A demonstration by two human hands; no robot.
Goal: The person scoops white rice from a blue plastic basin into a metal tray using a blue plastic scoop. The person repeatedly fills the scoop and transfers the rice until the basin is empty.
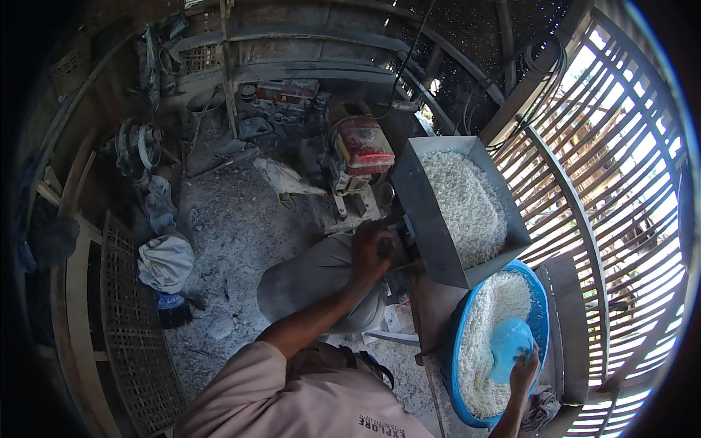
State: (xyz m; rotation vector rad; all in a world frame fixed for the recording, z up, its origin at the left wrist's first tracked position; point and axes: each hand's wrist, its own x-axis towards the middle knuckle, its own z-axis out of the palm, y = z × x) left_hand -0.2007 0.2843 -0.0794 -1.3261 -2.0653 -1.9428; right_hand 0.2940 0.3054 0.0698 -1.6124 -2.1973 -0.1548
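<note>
My right hand point(524, 372) grips the rim of a light blue plastic bowl point(509, 344). The bowl rests in white grain, rice-like in look, that fills much of a large blue tub point(456, 350) at the lower right. Just beyond the tub stands a grey sheet-metal hopper point(431, 219), heaped with the same white grain point(467, 208). Beside the hopper's left wall, my left hand point(374, 248) is closed near the machine's dark metal parts. What lies in its fingers is too dark to make out.
A red-topped engine point(363, 146) sits left of the hopper. A white bird point(285, 179) stands on the dusty floor nearby. Farther left are a white sack point(166, 261), a dark blue brush head point(174, 309) and a woven panel point(135, 314). A slatted wall point(584, 197) borders the right.
</note>
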